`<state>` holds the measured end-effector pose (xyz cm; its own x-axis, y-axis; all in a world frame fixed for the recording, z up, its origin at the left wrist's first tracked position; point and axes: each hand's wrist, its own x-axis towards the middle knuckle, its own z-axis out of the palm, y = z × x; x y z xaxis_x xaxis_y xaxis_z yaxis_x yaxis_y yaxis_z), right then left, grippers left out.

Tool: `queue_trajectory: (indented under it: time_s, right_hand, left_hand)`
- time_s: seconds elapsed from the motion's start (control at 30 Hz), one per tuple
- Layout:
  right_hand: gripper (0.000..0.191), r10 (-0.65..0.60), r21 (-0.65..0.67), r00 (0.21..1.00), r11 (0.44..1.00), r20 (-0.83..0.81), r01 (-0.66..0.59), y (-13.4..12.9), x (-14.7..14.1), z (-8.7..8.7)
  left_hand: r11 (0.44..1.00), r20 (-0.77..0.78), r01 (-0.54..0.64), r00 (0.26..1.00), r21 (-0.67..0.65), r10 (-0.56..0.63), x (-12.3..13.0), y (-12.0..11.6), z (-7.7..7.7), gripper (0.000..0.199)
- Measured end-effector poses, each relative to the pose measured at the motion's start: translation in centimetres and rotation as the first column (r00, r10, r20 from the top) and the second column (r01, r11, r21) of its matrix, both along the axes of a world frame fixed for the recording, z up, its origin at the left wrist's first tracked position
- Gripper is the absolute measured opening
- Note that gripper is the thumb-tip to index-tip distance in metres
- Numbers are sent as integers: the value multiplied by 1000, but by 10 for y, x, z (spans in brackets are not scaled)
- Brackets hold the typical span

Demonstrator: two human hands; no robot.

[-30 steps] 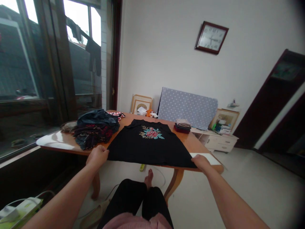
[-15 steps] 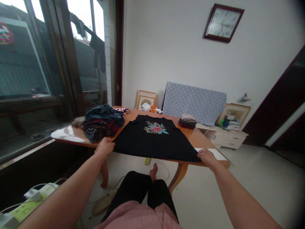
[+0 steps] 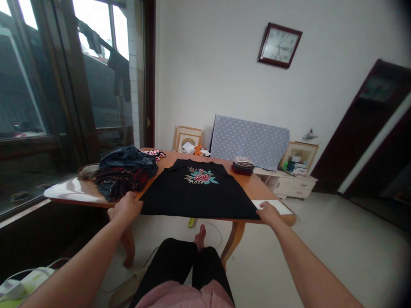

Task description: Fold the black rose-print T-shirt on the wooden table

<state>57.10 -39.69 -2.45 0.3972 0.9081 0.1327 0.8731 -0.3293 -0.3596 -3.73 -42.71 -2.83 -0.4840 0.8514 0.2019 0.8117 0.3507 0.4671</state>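
A black T-shirt (image 3: 192,199) with a rose print and the word "Rose" lies spread over the wooden table (image 3: 247,185), its neck end away from me. My left hand (image 3: 126,208) pinches the near left corner of its hem. The near right corner is gripped by my right hand (image 3: 268,212). Between the two hands the hem is drawn fairly straight along the table's front edge. Just beyond my left hand sits a heap of crumpled dark clothes (image 3: 125,171). Folded clothes (image 3: 243,166) are stacked to the right of the shirt.
A white sheet (image 3: 276,206) lies by the table's right corner. Behind the table stand a dotted grey-blue board (image 3: 250,139), framed pictures (image 3: 188,139) and a low white cabinet (image 3: 293,186). Glass doors (image 3: 105,98) line the left; a power strip (image 3: 25,284) is low at left.
The camera view has turned slightly right and up, so everything sits farther left. Both hands still hold the hem corners, and the shirt looks a little flatter and straighter.
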Motion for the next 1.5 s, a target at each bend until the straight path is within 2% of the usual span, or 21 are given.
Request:
queue_trajectory:
  time_s: [0.1,0.17,0.27,0.4,0.6,1.0,1.17,1.5]
  right_hand:
    - [40,49,44,993,998,105,-53,-4,-12,11]
    - [36,111,57,975,991,194,-125,-7,-22,16]
    - [31,169,36,953,982,253,-184,-13,-33,14]
    - [30,168,5,951,985,259,-175,-23,-34,2]
    - [33,134,25,952,989,275,-146,-29,-31,-10]
    - [38,148,-1,942,988,300,-154,-21,-21,-29]
    - [41,147,-12,935,988,322,-151,-17,-18,-34]
    - [45,133,16,941,989,310,-145,-9,-12,-48]
  left_hand:
    - [998,-207,20,978,56,-8,17,-6,9,47]
    - [988,-310,127,946,86,-95,30,-10,12,44]
    - [962,-361,267,904,55,-230,42,-12,10,39]
    - [954,-346,298,898,22,-273,39,-12,-1,36]
    - [962,-303,268,922,51,-240,34,-11,-9,34]
    - [958,-213,269,946,95,-245,40,-26,-9,31]
    - [962,-176,264,952,67,-249,43,-32,-6,32]
    - [960,-187,276,947,49,-263,46,-39,-5,33]
